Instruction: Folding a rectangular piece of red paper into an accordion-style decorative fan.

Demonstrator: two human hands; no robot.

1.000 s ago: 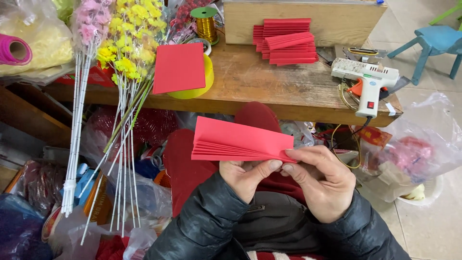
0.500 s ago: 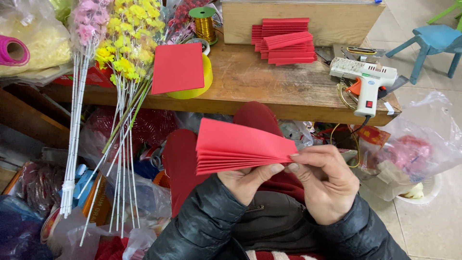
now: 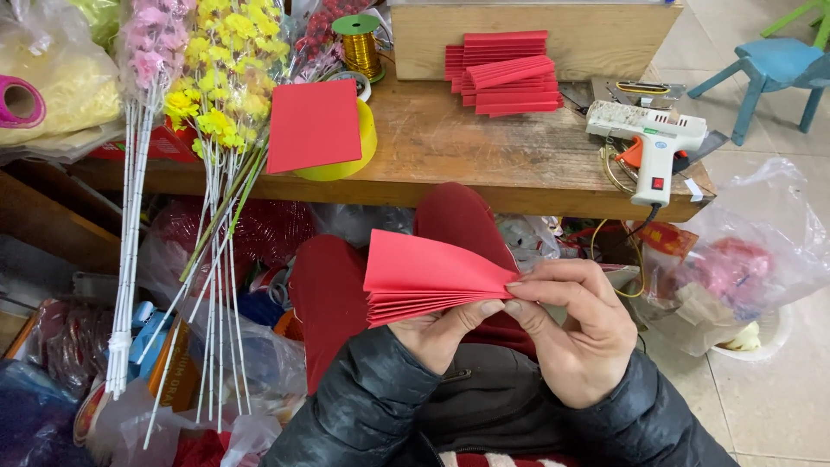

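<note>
Since the earlier frames the pleated red paper fan (image 3: 428, 277) has spread wider at its free left edge and sits a little lower over the lap. Both hands pinch it at its right corner: left hand (image 3: 445, 333) underneath, fingers closed on the folds; right hand (image 3: 575, 333) beside it, thumb and forefinger shut on the same corner, fingertips of the two hands touching. Fan held above red-trousered knees, below the front edge of the wooden surface (image 3: 484, 164). On the surface: flat red sheet (image 3: 313, 125) lying over a yellow roll (image 3: 367, 147), stack of folded red pieces (image 3: 506, 73) at the back, white glue gun (image 3: 653, 143) to the right, gold wire spool (image 3: 360, 43). Artificial flower stems (image 3: 216, 112) lean at left
</note>
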